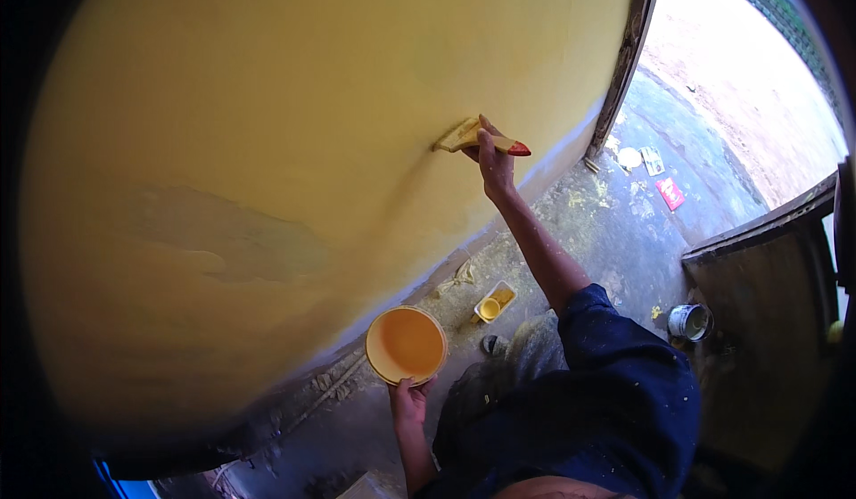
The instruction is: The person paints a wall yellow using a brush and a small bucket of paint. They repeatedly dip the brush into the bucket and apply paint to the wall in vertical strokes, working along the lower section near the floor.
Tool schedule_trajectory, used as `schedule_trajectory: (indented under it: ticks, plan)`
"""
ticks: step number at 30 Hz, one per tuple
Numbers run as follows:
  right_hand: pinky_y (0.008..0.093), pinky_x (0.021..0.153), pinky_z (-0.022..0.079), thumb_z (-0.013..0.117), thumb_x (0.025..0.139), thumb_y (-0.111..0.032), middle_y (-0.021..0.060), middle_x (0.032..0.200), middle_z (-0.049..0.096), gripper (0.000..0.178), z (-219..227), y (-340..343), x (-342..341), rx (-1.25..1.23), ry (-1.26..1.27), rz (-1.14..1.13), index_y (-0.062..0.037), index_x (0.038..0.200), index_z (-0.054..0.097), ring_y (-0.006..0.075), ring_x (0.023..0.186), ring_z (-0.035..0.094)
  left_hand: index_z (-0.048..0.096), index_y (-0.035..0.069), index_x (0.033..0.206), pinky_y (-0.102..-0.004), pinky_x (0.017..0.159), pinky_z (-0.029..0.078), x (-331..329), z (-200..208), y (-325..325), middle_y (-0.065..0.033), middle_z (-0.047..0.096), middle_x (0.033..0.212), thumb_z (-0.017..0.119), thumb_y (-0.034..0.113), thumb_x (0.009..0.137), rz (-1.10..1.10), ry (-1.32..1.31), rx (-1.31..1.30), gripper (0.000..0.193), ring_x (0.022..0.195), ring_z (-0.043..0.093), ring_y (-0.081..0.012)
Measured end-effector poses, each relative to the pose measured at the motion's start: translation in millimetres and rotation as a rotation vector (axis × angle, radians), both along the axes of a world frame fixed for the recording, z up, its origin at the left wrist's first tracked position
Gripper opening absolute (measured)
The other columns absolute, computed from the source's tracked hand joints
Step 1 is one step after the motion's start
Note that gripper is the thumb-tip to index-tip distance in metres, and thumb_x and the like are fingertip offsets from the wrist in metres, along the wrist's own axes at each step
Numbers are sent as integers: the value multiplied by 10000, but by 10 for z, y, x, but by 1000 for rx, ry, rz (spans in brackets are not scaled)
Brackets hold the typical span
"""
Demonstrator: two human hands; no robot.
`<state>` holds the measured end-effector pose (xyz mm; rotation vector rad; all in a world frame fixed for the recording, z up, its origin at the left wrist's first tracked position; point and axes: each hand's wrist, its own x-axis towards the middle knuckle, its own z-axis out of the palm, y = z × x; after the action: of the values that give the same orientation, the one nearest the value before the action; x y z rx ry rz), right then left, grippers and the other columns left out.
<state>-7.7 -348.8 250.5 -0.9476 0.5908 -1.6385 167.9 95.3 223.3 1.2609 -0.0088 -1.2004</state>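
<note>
My right hand (492, 160) is closed round a wide paintbrush (465, 135) with a red-tipped handle. The brush's bristle end meets the yellow wall (339, 80), or is very close to it. Lower down, my left hand (412, 402) grips the rim of a round bucket (406, 346) with orange-yellow paint inside. The bucket is held up near the foot of the wall. A greyish patch (241, 231) with ragged edges shows in the yellow coat on the left.
On the paint-spotted floor (580, 222) stands a clear tub (495, 303) with a yellow cup in it. A metal can (690, 322) is at the right. Beside the doorway frame (628, 62) lie a red packet (670, 193) and a white round thing (629, 157).
</note>
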Motion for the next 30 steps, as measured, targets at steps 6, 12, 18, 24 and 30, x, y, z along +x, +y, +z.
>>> schedule_trajectory:
  ticks: [6,12,18,24,30]
  plan:
    - [359,889,546,423,975,-143,186,1250,515,478,776,10,-39,-292,4,-136,47,1410,365,224,1035,603,376,4,1336,-451,817,602,169,-12,-10,-189,539,1241,511,10,799,-38,56,-7,553,1057,614,-362]
    - [369,895,534,479,935,-166,195,1249,542,500,-1109,430,392,332,165,-74,83,1364,412,249,1085,593,382,-1,1335,-441,820,601,146,-49,34,-192,554,1230,516,17,791,25,53,-28,560,1039,623,-370]
    - [351,896,535,463,996,-226,122,1165,548,443,-248,79,101,-12,84,-2,-18,1386,428,181,1002,597,374,-9,1341,-445,828,598,125,-75,35,-200,555,1229,518,18,794,-17,40,-25,566,1026,629,-376]
    - [358,906,529,434,980,-141,158,1211,558,535,555,-113,-246,-266,-70,-124,-33,1477,268,207,997,616,377,-3,1341,-457,837,594,73,-80,-76,-204,551,1233,515,19,800,-46,98,-12,559,1035,625,-377]
    - [329,866,534,478,914,-167,179,1221,541,637,-936,385,147,722,251,-19,95,1442,236,216,1083,589,370,5,1339,-457,826,599,35,-87,-114,-194,551,1226,513,7,808,-2,86,-21,550,1048,619,-365]
